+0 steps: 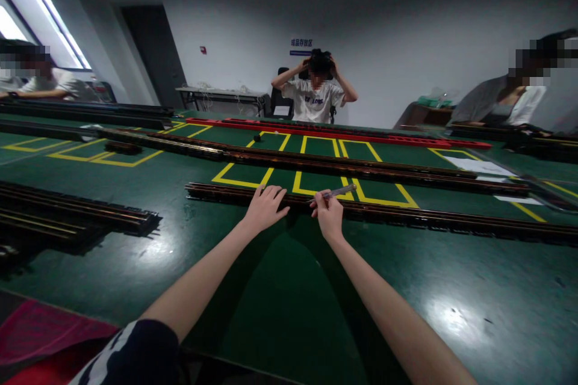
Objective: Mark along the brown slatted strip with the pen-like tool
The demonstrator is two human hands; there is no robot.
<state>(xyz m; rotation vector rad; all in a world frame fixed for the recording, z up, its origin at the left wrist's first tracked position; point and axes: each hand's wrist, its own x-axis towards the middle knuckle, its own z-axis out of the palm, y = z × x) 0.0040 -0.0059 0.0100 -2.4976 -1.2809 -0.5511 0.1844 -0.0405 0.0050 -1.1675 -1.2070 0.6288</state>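
A long, dark rail-like strip [433, 218] lies across the green table in front of me. My left hand [265, 209] rests on its left part with the fingers stretched out and palm down. My right hand [329, 214] is closed around a slim screwdriver [341, 191] with a pale, see-through handle. The thin tip points left and down at the strip, between my two hands. Whether it touches the strip I cannot tell.
More dark strips [289, 159] run across the table [289, 307] beyond my hands, and others [67, 216] lie at left. A red strip [406, 137] lies farther back. Yellow tape [239, 181] marks boxes. White papers [481, 166] lie at right. People sit opposite and at both sides.
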